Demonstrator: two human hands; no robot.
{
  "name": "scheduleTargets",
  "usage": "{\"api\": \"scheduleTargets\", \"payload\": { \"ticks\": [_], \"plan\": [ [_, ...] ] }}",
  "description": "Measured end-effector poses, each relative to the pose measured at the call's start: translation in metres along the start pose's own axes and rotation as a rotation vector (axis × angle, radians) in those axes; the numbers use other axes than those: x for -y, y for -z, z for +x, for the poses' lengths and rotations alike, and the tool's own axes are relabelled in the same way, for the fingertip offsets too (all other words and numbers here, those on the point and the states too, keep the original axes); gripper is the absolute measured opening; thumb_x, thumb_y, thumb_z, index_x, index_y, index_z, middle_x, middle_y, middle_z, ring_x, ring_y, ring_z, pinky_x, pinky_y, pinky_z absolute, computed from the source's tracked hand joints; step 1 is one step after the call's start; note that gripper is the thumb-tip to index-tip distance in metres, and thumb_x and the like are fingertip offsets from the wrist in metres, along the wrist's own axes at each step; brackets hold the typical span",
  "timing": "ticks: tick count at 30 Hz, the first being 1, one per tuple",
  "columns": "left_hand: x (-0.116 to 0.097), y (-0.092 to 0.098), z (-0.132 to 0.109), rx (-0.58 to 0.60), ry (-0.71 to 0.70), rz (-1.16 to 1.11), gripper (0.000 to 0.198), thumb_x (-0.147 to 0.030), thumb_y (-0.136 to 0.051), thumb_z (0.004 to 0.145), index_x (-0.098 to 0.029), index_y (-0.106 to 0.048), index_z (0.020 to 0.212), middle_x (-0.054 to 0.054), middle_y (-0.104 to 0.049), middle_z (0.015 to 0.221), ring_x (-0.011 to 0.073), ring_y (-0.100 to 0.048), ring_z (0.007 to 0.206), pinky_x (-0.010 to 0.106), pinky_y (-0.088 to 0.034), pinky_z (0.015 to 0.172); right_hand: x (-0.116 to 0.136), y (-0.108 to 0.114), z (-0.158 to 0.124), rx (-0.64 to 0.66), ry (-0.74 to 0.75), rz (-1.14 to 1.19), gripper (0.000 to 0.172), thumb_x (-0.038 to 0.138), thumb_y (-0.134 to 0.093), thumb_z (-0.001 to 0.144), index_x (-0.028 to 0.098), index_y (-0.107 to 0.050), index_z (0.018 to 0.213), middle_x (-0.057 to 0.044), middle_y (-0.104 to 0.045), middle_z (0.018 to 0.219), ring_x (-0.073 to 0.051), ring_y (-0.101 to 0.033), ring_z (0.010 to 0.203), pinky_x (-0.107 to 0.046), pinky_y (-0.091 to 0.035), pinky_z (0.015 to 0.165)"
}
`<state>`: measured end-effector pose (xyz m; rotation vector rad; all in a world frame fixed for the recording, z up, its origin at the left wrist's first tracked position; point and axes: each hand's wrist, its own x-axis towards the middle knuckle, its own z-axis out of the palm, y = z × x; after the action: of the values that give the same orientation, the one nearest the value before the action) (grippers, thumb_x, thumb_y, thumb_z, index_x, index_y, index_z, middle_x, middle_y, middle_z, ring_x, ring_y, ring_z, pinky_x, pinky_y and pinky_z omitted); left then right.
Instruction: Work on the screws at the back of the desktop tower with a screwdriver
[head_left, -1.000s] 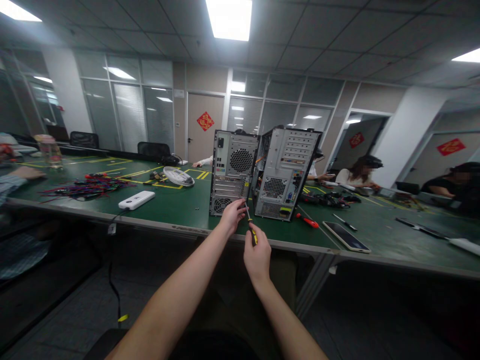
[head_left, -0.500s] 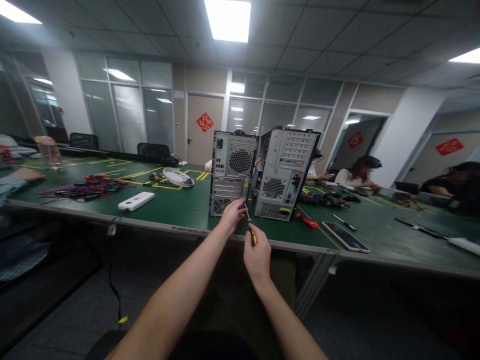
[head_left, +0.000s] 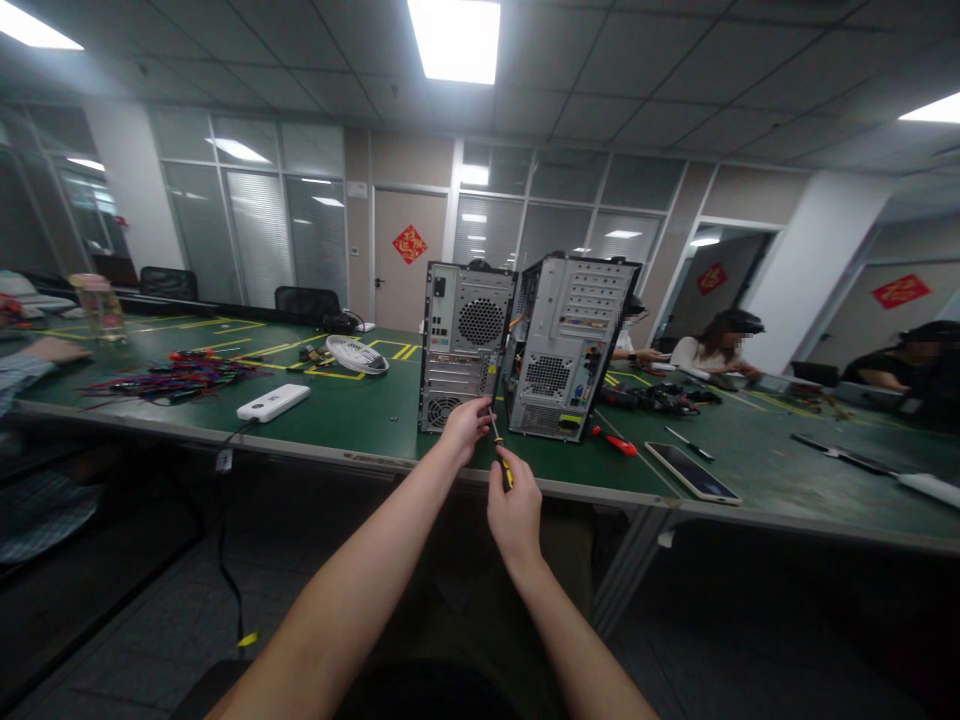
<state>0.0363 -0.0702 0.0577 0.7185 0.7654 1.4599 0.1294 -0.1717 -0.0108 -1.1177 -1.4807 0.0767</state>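
Note:
A yellow and black screwdriver is gripped by its handle in my right hand. Its shaft points up and away, toward the lower right edge of the left computer tower. My left hand is closed right at the shaft's tip, close against that tower's lower back. What its fingertips pinch, if anything, is hidden. The tower stands upright with its ports, fan grille and slots toward me. A second computer tower stands upright just to its right, at an angle.
On the green table lie a white power bank, a tangle of cables and a white oval frame. To the right are a red screwdriver, a phone and a knife-like tool. Other people sit around the table.
Both of my hands and the screwdriver look almost unmoved. A bit of another person's hand beside the left tower's far side is gone from view.

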Motion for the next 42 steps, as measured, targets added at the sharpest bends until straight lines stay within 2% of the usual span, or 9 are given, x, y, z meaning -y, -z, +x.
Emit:
{"api": "scheduleTargets", "payload": {
  "ticks": [5, 10, 19, 26, 38, 42],
  "plan": [
    [-0.002, -0.001, 0.001, -0.001, 0.009, 0.000, 0.007, -0.018, -0.068, 0.082, -0.015, -0.070, 0.088, 0.008, -0.072, 0.097, 0.0118, -0.068, 0.070, 0.018, -0.037, 0.052, 0.000, 0.000, -0.001, -0.003, 0.005, 0.003, 0.036, 0.030, -0.047, 0.098, 0.015, -0.070, 0.120, -0.015, -0.071, 0.119, -0.026, -0.066, 0.113, -0.043, -0.052, 0.101],
    [0.000, 0.003, 0.006, 0.008, 0.002, 0.027, 0.016, -0.023, -0.075, 0.077, -0.016, -0.071, 0.091, 0.008, -0.071, 0.095, 0.0134, -0.069, 0.073, 0.018, -0.038, 0.053, 0.001, 0.001, -0.002, -0.010, 0.011, 0.000, 0.035, 0.030, -0.047, 0.098, 0.016, -0.070, 0.121, -0.015, -0.071, 0.119, -0.027, -0.066, 0.113, -0.043, -0.053, 0.100],
    [0.002, 0.004, 0.005, 0.017, -0.012, 0.026, 0.016, -0.024, -0.073, 0.079, -0.015, -0.072, 0.091, 0.009, -0.072, 0.095, 0.0114, -0.064, 0.069, 0.019, -0.039, 0.054, 0.000, 0.003, -0.001, 0.008, 0.000, -0.010, 0.036, 0.031, -0.046, 0.099, 0.015, -0.069, 0.123, -0.015, -0.070, 0.120, -0.026, -0.066, 0.114, -0.041, -0.052, 0.101],
    [0.005, 0.007, 0.005, 0.032, -0.038, -0.011, 0.009, -0.020, -0.069, 0.079, -0.014, -0.071, 0.086, 0.012, -0.073, 0.098, 0.0163, -0.070, 0.084, 0.020, -0.043, 0.059, 0.001, 0.003, -0.002, 0.009, -0.010, -0.012, 0.036, 0.030, -0.047, 0.098, 0.015, -0.070, 0.122, -0.015, -0.071, 0.120, -0.026, -0.066, 0.114, -0.041, -0.052, 0.101],
    [0.014, 0.014, 0.015, -0.003, -0.073, -0.032, 0.010, -0.018, -0.069, 0.080, -0.013, -0.073, 0.087, 0.015, -0.075, 0.103, 0.0207, -0.072, 0.097, 0.019, -0.047, 0.064, -0.003, 0.008, 0.003, -0.067, 0.003, -0.024, 0.033, 0.028, -0.050, 0.095, 0.016, -0.073, 0.114, -0.013, -0.074, 0.113, -0.025, -0.069, 0.107, -0.041, -0.053, 0.097],
    [0.015, 0.014, 0.013, -0.030, -0.059, -0.022, 0.010, -0.015, -0.064, 0.084, -0.013, -0.073, 0.085, 0.013, -0.076, 0.103, 0.0193, -0.073, 0.097, 0.018, -0.048, 0.063, -0.004, 0.010, 0.005, -0.085, -0.002, -0.022, 0.032, 0.028, -0.050, 0.094, 0.017, -0.073, 0.113, -0.013, -0.074, 0.113, -0.025, -0.069, 0.106, -0.040, -0.054, 0.096]
  ]
}}
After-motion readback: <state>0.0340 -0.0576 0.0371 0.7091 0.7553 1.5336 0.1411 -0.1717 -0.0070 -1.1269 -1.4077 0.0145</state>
